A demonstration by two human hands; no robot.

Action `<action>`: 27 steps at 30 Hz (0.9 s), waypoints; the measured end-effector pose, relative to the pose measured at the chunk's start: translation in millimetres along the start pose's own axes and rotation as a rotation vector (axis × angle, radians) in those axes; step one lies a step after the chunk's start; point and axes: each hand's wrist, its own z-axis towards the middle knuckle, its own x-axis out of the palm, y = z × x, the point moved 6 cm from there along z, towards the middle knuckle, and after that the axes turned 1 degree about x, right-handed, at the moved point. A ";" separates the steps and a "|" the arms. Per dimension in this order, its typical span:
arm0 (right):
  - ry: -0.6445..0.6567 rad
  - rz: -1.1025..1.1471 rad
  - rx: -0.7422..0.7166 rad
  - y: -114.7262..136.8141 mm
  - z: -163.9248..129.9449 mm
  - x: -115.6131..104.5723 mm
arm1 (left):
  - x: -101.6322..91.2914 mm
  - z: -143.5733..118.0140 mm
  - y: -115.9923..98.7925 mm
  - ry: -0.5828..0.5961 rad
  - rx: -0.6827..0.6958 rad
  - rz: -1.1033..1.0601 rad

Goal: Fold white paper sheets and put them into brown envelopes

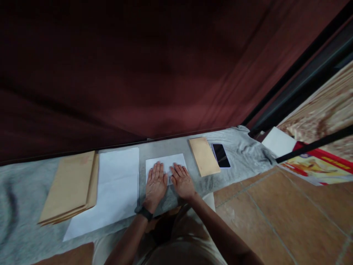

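Observation:
A folded white sheet of paper (pixel 166 162) lies on a grey cloth (pixel 22 191) spread on the floor. My left hand (pixel 155 184) rests flat on its left half, fingers spread and pointing away from me. My right hand (pixel 182 180) lies flat on its right half, just beside the left. Both palms press down on the paper and neither hand grips anything. A dark band sits on my left wrist.
Left of the sheet lie a stack of white paper (pixel 110 187) and a stack of brown envelopes (pixel 70 187). To the right are a single brown envelope (pixel 204 156) and a black phone (pixel 221 155). A dark red curtain (pixel 138 73) hangs behind; tiled floor (pixel 275 213) lies to the right.

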 end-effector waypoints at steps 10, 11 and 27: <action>-0.019 -0.006 0.105 -28.0 -9.8 -10.0 | -10.8 -8.7 12.8 -0.040 -0.055 0.000; -0.024 -0.003 0.117 -29.5 -10.0 -10.8 | -11.1 -8.9 12.6 -0.042 -0.050 0.000; 0.037 0.074 -0.042 26.9 42.1 15.5 | -9.8 -9.2 13.2 -0.050 -0.007 0.042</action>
